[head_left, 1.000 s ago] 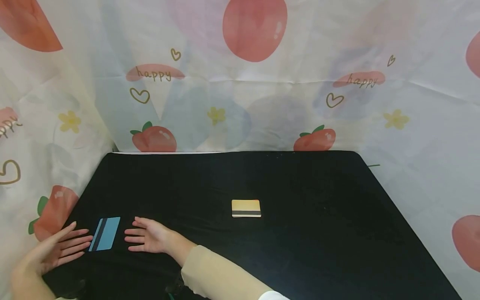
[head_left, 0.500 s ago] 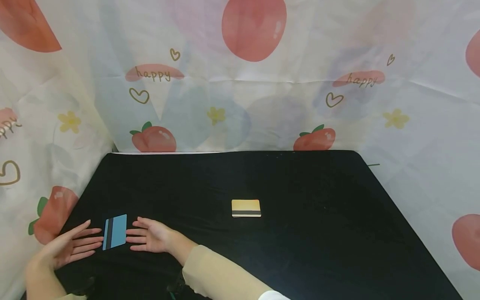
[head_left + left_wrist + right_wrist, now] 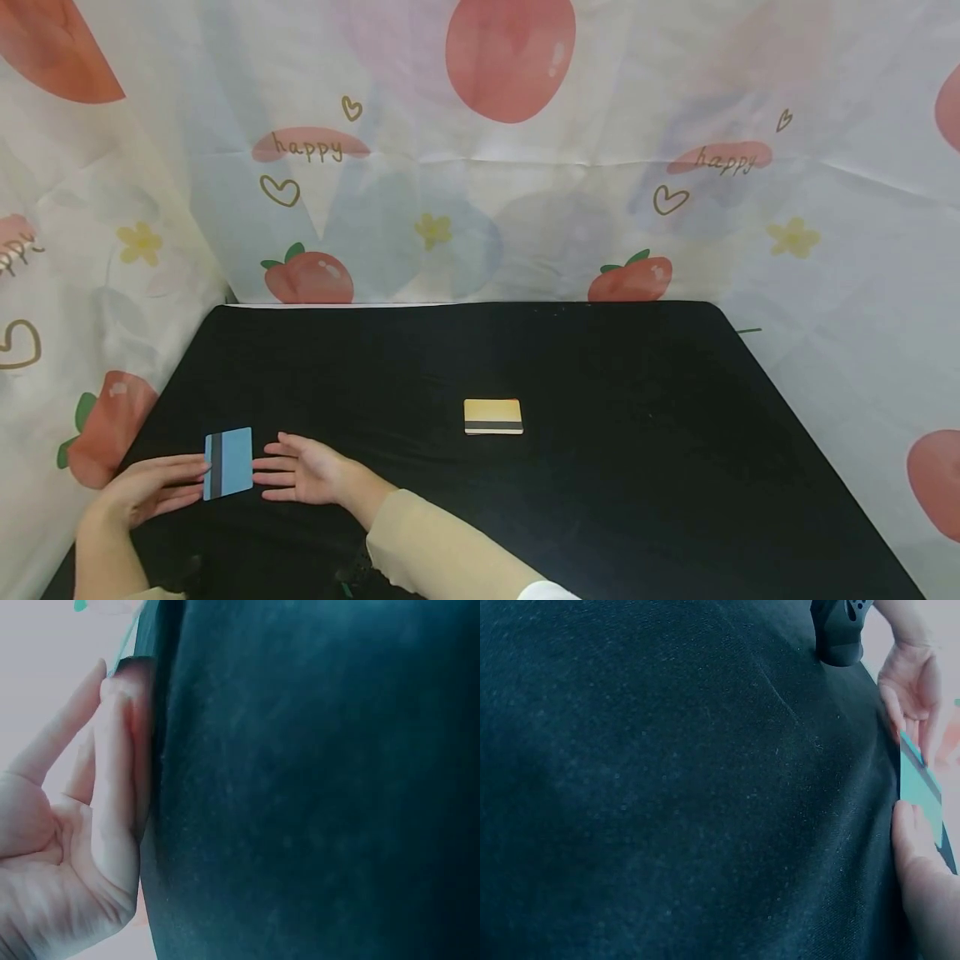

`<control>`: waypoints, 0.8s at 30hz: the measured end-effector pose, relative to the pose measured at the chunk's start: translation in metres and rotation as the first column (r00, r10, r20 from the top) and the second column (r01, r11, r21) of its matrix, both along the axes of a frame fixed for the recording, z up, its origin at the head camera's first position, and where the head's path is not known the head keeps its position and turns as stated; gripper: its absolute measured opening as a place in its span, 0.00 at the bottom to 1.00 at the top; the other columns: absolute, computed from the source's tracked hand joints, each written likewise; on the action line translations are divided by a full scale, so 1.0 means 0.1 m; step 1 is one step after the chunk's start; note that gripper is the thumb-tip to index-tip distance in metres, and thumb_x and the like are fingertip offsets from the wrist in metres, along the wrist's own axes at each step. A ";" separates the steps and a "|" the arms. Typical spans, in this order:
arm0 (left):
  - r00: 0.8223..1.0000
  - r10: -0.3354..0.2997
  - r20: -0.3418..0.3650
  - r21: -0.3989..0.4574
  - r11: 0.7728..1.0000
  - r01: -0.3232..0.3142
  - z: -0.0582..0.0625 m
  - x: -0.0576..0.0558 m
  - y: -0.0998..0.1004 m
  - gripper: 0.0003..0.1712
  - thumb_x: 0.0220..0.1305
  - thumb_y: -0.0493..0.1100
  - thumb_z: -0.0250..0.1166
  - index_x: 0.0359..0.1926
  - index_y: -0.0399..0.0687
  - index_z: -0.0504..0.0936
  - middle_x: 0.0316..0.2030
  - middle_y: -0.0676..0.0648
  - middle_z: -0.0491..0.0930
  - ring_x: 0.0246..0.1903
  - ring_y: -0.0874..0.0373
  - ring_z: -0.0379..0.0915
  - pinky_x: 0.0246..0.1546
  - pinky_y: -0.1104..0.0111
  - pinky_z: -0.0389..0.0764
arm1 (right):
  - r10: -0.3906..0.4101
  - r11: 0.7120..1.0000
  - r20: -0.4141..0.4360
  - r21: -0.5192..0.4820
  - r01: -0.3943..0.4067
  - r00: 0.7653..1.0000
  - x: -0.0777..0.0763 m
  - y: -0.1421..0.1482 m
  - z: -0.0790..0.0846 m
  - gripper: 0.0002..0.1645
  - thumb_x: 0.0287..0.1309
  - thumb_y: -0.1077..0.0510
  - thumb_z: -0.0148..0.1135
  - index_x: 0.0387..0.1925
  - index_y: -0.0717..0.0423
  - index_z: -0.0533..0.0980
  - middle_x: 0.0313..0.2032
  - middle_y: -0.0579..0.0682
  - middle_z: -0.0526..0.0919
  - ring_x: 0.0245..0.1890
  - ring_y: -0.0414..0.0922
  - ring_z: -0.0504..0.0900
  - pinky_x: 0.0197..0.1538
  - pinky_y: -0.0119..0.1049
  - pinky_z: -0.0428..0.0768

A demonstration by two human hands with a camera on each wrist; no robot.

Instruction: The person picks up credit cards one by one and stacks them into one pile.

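A light blue card (image 3: 234, 463) with a dark stripe is at the left of the black table. My left hand (image 3: 144, 490) pinches its left edge, the thumb over the front and the fingers behind. In the left wrist view, that hand (image 3: 105, 817) has its thumb and fingertip together at the card's thin edge (image 3: 124, 645). My right hand (image 3: 318, 471) lies at the card's opposite edge with its fingers straight, their tips touching or nearly touching it. The right wrist view has the card (image 3: 917, 787) between both hands, tilted up a little.
A yellow card (image 3: 492, 410) with a dark stripe lies near the middle of the black tabletop (image 3: 637, 467). Behind and to the sides hangs a white fruit-print cloth (image 3: 525, 225). A black wrist mount (image 3: 840, 634) sits near the left wrist.
The left hand has moved right, pushing the blue card against the right fingertips. Its thumb has then come down over the card's left edge. The right hand has hardly moved.
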State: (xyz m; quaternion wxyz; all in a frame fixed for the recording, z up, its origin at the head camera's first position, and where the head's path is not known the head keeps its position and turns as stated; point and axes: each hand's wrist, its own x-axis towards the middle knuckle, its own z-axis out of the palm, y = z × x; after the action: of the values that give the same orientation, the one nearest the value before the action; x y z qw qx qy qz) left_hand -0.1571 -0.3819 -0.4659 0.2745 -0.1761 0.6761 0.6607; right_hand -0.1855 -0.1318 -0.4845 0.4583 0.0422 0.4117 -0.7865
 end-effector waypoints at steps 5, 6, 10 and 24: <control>0.999 0.037 -0.006 -0.027 0.999 -0.037 0.02 0.01 0.04 0.08 0.59 0.41 0.63 0.38 0.43 0.83 0.31 0.52 0.81 0.31 0.56 0.81 0.37 0.64 0.82 | 0.000 1.000 -0.002 0.002 0.000 1.000 0.01 0.01 0.01 0.27 0.68 0.48 0.41 0.59 0.63 0.63 0.56 0.61 0.72 0.59 0.56 0.69 0.63 0.54 0.62; 0.999 0.045 -0.006 -0.034 0.998 -0.046 0.02 0.01 0.05 0.08 0.59 0.41 0.64 0.38 0.44 0.83 0.31 0.52 0.81 0.31 0.56 0.81 0.37 0.64 0.82 | 0.001 1.000 -0.001 0.002 -0.001 1.000 0.01 0.01 0.01 0.27 0.68 0.48 0.41 0.59 0.63 0.63 0.56 0.61 0.73 0.59 0.56 0.69 0.63 0.54 0.62; 0.998 0.063 -0.010 -0.058 0.996 -0.063 0.03 0.02 0.06 0.08 0.58 0.41 0.64 0.38 0.43 0.84 0.31 0.52 0.81 0.30 0.56 0.81 0.37 0.64 0.82 | 0.005 1.000 -0.009 0.003 -0.005 1.000 0.00 0.02 0.00 0.27 0.68 0.48 0.42 0.57 0.63 0.65 0.55 0.60 0.74 0.58 0.55 0.70 0.63 0.54 0.62; 0.996 0.022 -0.082 -0.082 0.996 -0.029 0.08 -0.02 0.23 0.11 0.58 0.43 0.64 0.41 0.42 0.83 0.31 0.53 0.82 0.30 0.59 0.81 0.36 0.67 0.82 | 0.015 0.990 -0.144 0.139 0.005 0.990 -0.05 0.08 0.07 0.19 0.65 0.54 0.49 0.50 0.62 0.75 0.41 0.52 0.80 0.46 0.49 0.79 0.56 0.45 0.74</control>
State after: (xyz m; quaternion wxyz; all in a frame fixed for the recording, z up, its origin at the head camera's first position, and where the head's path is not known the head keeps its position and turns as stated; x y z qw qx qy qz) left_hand -0.1588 -0.3586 -0.4581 0.2308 -0.1690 0.7114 0.6420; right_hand -0.1901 -0.1235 -0.4779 0.4253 0.0160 0.4976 -0.7558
